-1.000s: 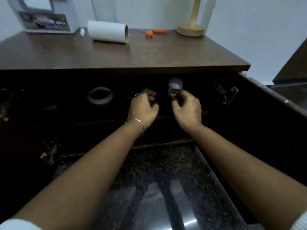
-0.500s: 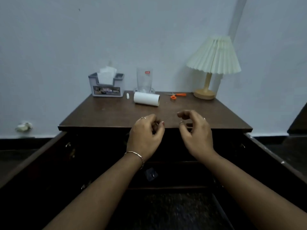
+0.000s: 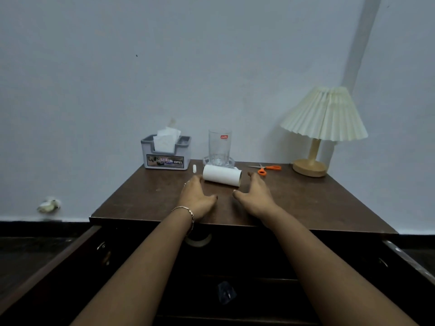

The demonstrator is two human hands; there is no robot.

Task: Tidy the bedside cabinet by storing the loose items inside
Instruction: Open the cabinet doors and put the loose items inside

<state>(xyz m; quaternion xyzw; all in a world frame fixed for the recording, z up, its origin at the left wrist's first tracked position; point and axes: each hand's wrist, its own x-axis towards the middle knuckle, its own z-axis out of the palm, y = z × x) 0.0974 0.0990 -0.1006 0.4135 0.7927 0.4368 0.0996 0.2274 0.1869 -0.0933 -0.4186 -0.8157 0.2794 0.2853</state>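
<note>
Moved: both hands up from cabinet front onto worktop (image 3: 306,198), frame centre.
Left hand (image 3: 196,198): open, empty, just left of white roll (image 3: 222,175).
Right hand (image 3: 255,196): open, empty, just right of roll.
Scissors (image 3: 268,168): right of roll.

Both arms outstretched, left hand (image 3: 196,199) and right hand (image 3: 255,196) open, palms facing, fingers (image 3: 251,178) spread.

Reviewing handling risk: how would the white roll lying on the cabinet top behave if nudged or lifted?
The white roll lies on its side on the flat cabinet top, so a nudge would probably send it rolling. Its hollow open end suggests it is light and may dent under a hard squeeze.
</note>
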